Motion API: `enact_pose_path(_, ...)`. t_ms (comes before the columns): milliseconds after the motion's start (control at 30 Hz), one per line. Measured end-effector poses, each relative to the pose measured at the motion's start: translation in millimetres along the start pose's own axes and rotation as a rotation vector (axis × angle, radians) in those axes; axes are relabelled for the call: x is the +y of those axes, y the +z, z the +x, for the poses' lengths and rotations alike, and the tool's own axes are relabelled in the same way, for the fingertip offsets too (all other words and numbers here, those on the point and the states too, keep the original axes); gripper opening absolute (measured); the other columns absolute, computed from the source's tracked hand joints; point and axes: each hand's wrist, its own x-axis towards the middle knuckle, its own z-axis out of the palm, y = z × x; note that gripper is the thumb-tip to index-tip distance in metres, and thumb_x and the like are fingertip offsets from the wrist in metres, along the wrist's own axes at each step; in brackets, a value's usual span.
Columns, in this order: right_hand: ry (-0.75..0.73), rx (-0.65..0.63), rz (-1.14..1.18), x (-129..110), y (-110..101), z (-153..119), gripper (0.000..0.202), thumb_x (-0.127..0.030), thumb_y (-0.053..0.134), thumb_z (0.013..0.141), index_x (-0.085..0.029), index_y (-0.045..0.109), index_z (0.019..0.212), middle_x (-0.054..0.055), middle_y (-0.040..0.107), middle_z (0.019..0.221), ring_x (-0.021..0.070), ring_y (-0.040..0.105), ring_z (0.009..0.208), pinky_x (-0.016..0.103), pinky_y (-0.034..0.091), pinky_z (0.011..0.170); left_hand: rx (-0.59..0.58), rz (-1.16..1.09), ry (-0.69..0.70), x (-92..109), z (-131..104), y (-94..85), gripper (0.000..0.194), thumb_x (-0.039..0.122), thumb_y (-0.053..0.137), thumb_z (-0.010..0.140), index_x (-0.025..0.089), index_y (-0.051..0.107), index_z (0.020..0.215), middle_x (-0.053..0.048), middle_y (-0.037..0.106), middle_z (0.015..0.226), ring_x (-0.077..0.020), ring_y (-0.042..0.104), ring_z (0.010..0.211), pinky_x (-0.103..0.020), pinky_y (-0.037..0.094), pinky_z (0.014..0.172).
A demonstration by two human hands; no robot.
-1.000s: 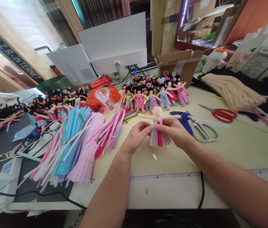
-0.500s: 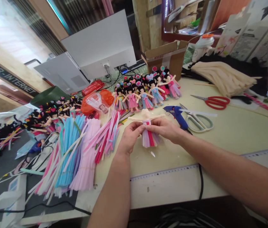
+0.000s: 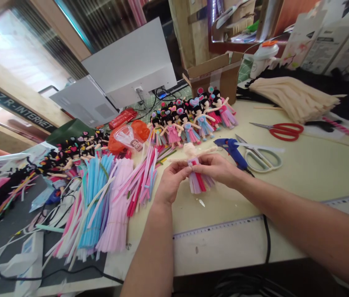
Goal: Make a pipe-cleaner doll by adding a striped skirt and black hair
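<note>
Between my two hands is a small pipe-cleaner doll [image 3: 198, 182] with a cream head and arms and a skirt of lilac, white and red strips. My left hand [image 3: 174, 178] pinches its waist from the left, thumb in front. On the other side my right hand [image 3: 216, 167] grips the same waist, its thumb meeting the left one. The doll is upright and faces me, without hair on its head. A blue glue gun [image 3: 234, 153] lies just right of my right hand, against white-handled scissors [image 3: 262, 159].
Finished dolls [image 3: 189, 119] stand crowded before a cardboard box [image 3: 214, 76]. Bundles of blue [image 3: 92, 206] and lilac pipe cleaners [image 3: 115, 214] lie at left. Red-handled scissors [image 3: 286, 132] and a cream pipe-cleaner bundle [image 3: 295, 97] lie right. A ruler strip [image 3: 218, 227] runs along the front.
The whole view has shifted slightly, so the table contents appear a little further right and lower. Both hands keep hold of the doll at its waist.
</note>
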Motion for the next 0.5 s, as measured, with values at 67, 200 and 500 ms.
enact_pose_path(67,-0.037,-0.031,-0.026,0.7,-1.2,0.9,0.032,-0.045,0.064,0.075,-0.014,0.069,0.079,0.003,0.066,0.075,0.0135,0.055,0.066,0.026,0.042,0.059,0.007,-0.029,0.021,1.0,-0.1,0.4,0.034,0.037,0.084,0.054,0.017,0.065,0.074,0.000,0.064,0.075,-0.0129,0.055,0.071,-0.028,0.043,0.069)
enact_pose_path(200,-0.075,-0.082,-0.006,0.7,-4.0,2.7,0.029,-0.044,0.061,0.078,-0.017,0.071,0.083,0.003,0.070,0.084,0.0155,0.059,0.075,0.027,0.045,0.067,0.007,-0.076,0.029,3.0,-0.8,3.4,0.033,0.033,0.084,0.054,0.017,0.069,0.079,-0.002,0.068,0.081,-0.0147,0.059,0.078,-0.030,0.045,0.075)
enact_pose_path(500,-0.038,0.017,0.169,2.6,-3.2,2.9,0.026,-0.034,0.073,0.069,-0.019,0.060,0.084,0.001,0.066,0.078,0.0151,0.060,0.073,0.028,0.047,0.066,-0.096,-0.134,0.022,3.5,-2.1,6.5,0.034,0.025,0.084,0.055,0.020,0.073,0.087,-0.003,0.072,0.090,-0.0181,0.063,0.088,-0.032,0.048,0.081)
